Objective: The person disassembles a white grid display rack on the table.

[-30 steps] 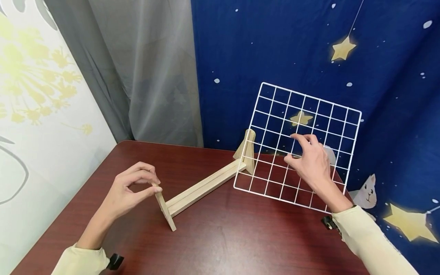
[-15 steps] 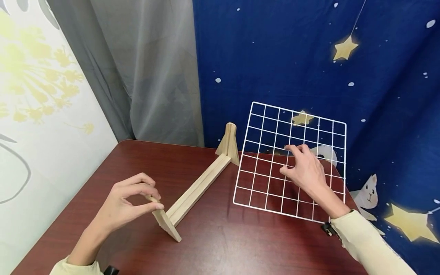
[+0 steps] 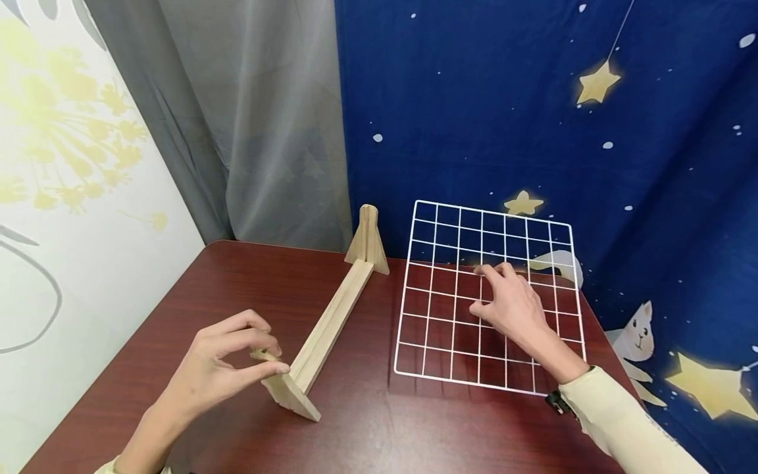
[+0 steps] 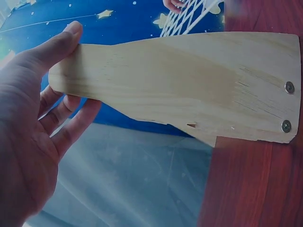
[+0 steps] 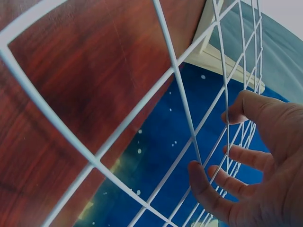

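Note:
My left hand (image 3: 210,365) pinches the top of the near upright of a wooden stand (image 3: 331,326) between thumb and fingers. In the left wrist view this flat upright (image 4: 156,80) widens toward its base, where two screws show. A long bar joins it to the far upright (image 3: 368,240), near the table's back. To the right, my right hand (image 3: 512,306) holds a white wire grid panel (image 3: 405,287) by its inner wires. The panel leans, apart from the stand. In the right wrist view the fingertips (image 5: 201,175) curl at the grid's wires.
The dark red-brown table (image 3: 225,283) lies under everything. Behind it hang a grey curtain (image 3: 284,131) and a blue curtain (image 3: 450,99) with stars. A white patterned surface (image 3: 77,263) stands along the left side.
The stand has turned on the table, its far end swinging left and its near end coming slightly closer. My right hand has brought the grid panel lower and a little left.

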A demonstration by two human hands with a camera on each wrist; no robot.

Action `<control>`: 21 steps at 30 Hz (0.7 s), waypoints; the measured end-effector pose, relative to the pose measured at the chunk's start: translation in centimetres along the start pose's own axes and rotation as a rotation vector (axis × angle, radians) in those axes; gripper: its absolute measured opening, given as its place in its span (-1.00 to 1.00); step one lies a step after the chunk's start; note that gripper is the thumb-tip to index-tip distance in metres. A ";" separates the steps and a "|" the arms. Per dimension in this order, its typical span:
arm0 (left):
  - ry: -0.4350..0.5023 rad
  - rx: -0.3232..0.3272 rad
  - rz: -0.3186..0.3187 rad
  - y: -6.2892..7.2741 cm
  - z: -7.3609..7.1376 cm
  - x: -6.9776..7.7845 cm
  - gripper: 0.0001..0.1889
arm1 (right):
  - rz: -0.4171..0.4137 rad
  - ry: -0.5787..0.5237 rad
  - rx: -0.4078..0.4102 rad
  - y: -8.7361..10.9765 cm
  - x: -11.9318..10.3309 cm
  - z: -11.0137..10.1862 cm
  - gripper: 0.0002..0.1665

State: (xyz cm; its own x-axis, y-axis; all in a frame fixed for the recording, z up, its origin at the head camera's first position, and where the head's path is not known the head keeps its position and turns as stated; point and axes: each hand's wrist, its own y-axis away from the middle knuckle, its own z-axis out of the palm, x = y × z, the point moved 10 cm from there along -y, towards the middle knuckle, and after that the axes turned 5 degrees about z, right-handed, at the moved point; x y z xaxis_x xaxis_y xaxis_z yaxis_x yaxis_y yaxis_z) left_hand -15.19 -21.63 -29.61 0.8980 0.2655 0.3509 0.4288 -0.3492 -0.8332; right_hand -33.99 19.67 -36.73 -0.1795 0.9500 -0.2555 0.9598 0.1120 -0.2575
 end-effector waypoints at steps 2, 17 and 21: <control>0.003 -0.002 -0.004 0.0 0.2 0.1 -0.64 | -0.006 0.006 -0.012 0.1 -0.2 0.5 -0.22; -0.022 -0.060 -0.010 -0.3 1.6 0.1 -0.64 | -0.051 -0.005 -0.097 0.7 -2.5 4.4 -0.24; -0.053 -0.079 -0.018 -0.4 1.8 -0.4 -0.63 | -0.055 0.002 -0.120 0.7 -3.1 5.3 -0.26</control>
State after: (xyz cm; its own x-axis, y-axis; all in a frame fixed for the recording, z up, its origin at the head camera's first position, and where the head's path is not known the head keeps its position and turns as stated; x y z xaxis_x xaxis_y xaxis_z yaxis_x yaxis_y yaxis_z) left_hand -15.94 -19.94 -30.19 0.8847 0.3185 0.3405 0.4528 -0.4133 -0.7900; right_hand -33.90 15.25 -41.10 -0.2326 0.9419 -0.2422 0.9674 0.1983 -0.1577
